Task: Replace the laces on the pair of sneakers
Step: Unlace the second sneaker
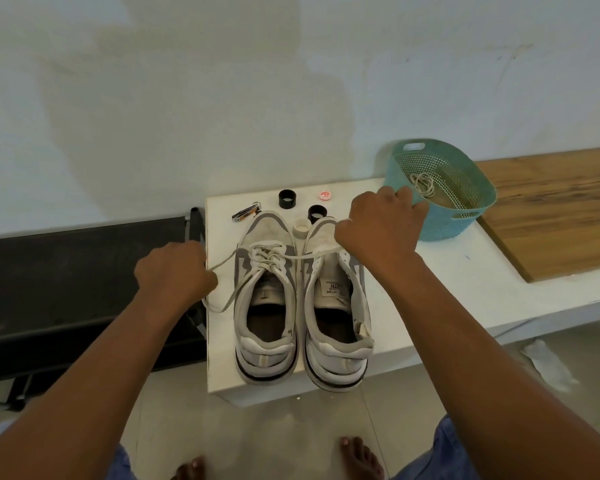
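Observation:
Two white and grey sneakers stand side by side on a white table [465,278], heels toward me. The left sneaker [265,296] carries a white lace [269,256] through its eyelets. The right sneaker [336,306] shows no lace in its eyelets. My left hand [174,271] grips one lace end, pulled out to the left. My right hand [381,223] holds the other end, drawn taut across the right sneaker's toe. A second lace [423,183] lies bundled in a teal basket [465,216].
Behind the sneakers lie a nail clipper [245,213], two black caps [286,199], a white cap [300,229] and a red-and-white round lid [325,195]. A wooden board [561,209] lies at the right. A dark frame [84,282] stands left of the table. My bare feet show below.

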`<control>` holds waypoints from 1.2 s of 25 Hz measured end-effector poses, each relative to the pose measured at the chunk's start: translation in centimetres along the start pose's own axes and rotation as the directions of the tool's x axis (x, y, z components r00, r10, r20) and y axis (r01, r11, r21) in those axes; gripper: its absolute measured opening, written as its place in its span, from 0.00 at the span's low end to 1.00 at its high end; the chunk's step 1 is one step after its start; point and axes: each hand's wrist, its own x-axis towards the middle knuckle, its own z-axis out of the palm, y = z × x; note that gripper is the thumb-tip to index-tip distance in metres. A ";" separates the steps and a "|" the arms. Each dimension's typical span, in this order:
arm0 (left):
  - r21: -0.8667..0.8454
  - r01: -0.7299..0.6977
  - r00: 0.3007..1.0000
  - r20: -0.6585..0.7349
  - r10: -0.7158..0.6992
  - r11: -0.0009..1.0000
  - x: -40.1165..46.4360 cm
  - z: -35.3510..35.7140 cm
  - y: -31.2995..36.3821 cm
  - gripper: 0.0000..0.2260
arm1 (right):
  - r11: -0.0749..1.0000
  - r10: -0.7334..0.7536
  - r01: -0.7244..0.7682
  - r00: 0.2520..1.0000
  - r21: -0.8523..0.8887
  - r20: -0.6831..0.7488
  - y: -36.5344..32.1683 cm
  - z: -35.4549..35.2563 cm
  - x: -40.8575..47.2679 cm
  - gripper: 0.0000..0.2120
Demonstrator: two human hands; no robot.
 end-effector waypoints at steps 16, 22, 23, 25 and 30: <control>-0.696 -0.234 0.972 -0.195 0.134 0.679 0.1 -2.1 2.4 0.06 | 0.866 -0.361 0.308 0.930 0.394 0.068 -3.1 1.4 -1.0 0.07; -0.456 -0.238 0.970 -0.068 0.234 0.857 -0.4 -1.8 2.1 0.19 | 0.929 -0.338 0.282 0.911 0.242 0.237 -1.8 0.5 -0.6 0.10; -0.525 -0.310 0.949 -0.115 0.294 0.793 -0.6 -2.2 2.5 0.17 | 0.898 -0.378 0.308 0.906 0.313 0.192 -2.1 0.6 -0.7 0.10; -0.585 -0.405 0.904 -0.142 0.403 0.703 -0.8 -2.3 3.1 0.11 | 0.822 -0.464 0.382 0.880 0.422 0.107 -2.8 0.8 -1.1 0.11; -0.523 -0.445 0.882 -0.117 0.457 0.727 -0.9 -1.6 3.5 0.09 | 0.738 -0.607 0.571 0.794 0.358 -0.016 -3.9 1.7 -2.4 0.16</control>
